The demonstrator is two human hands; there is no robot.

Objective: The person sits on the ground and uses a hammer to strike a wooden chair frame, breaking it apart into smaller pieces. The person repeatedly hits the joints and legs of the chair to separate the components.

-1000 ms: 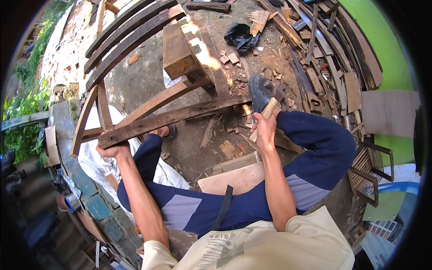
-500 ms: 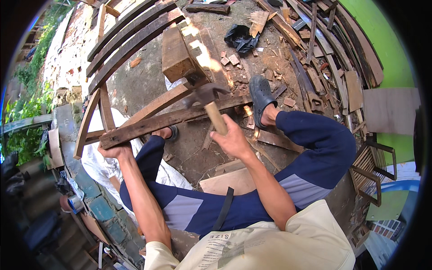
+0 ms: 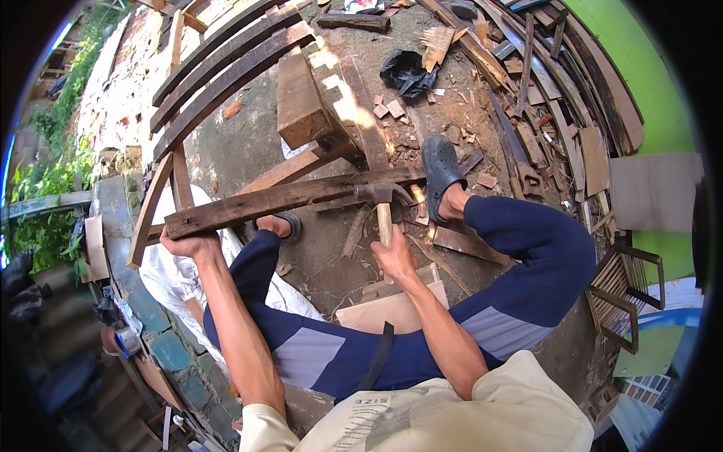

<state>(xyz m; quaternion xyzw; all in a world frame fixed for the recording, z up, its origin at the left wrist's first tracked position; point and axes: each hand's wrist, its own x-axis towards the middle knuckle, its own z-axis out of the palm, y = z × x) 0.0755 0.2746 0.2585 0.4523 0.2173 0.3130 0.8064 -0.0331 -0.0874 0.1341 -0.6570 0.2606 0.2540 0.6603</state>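
Observation:
A long, rough, dark wooden beam (image 3: pixel 286 197) slants across in front of me, its near left end gripped from below by my left hand (image 3: pixel 190 242). My right hand (image 3: pixel 395 256) is wrapped round the light wooden handle of a claw hammer (image 3: pixel 384 194). The hammer's dark metal head lies against or just in front of the beam's right part; I cannot tell whether they touch. Behind the beam stands a thick squared wooden block (image 3: pixel 301 113), with a lighter timber (image 3: pixel 282 169) slanting beside it. My foot in a grey clog (image 3: pixel 443 172) is at the beam's far right end.
A slatted wooden frame (image 3: pixel 226 83) rises at the left behind the beam. White sacking (image 3: pixel 169 275) lies near my left knee, and a flat board (image 3: pixel 384 310) between my legs. Wood scraps and a black plastic bag (image 3: pixel 408 74) litter the ground; planks (image 3: pixel 557 98) pile up along the right.
The hammer has swung down and to the right, from above the beam to its near side, with my right hand lower. My left hand keeps hold of the beam's end.

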